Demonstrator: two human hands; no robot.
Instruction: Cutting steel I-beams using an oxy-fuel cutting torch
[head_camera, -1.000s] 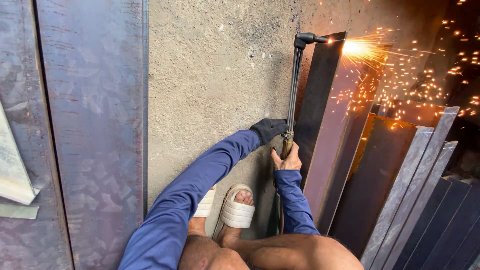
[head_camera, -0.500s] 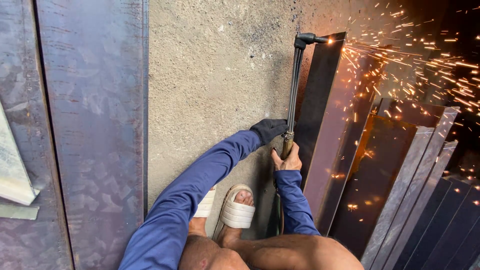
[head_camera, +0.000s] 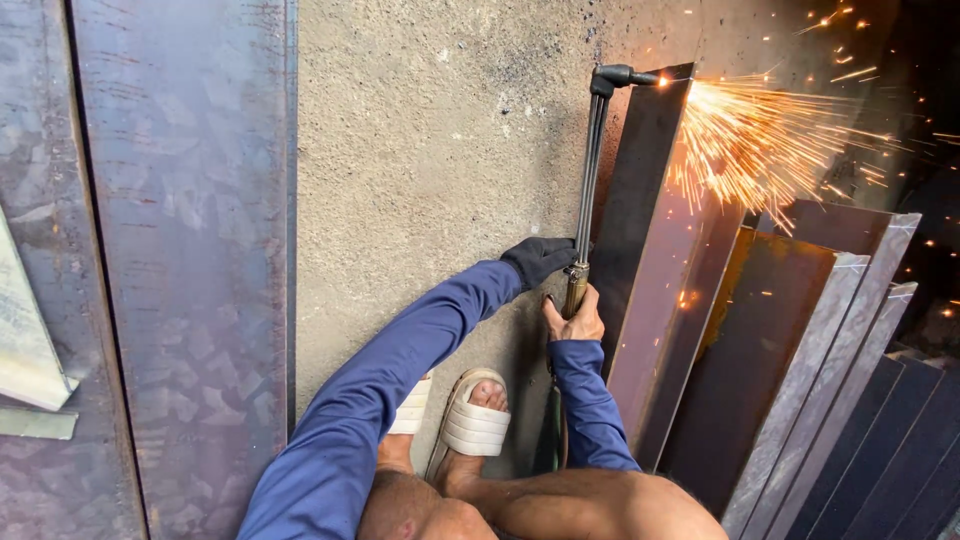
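Head view: both hands, the gloved left hand (head_camera: 540, 260) and bare right hand (head_camera: 575, 320), grip the long, stiff, likely heavy-tipped cutting torch (head_camera: 590, 170) at its brass handle, sparks (head_camera: 760, 140) spraying far ahead over the steel plate (head_camera: 650, 280).

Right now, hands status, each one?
Left hand: gloved, closed on the torch.
Right hand: bare, closed on the torch's lower end.

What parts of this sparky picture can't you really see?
All in the head view:
- Where the cutting torch tip meets the steel plate: hidden by sparks.
- Left hand: covered by a dark glove.
- Right hand fingers: wrapped behind the torch handle.
- Top right corner: too dark.
- Stacked steel strips: cut off by the frame's edge.
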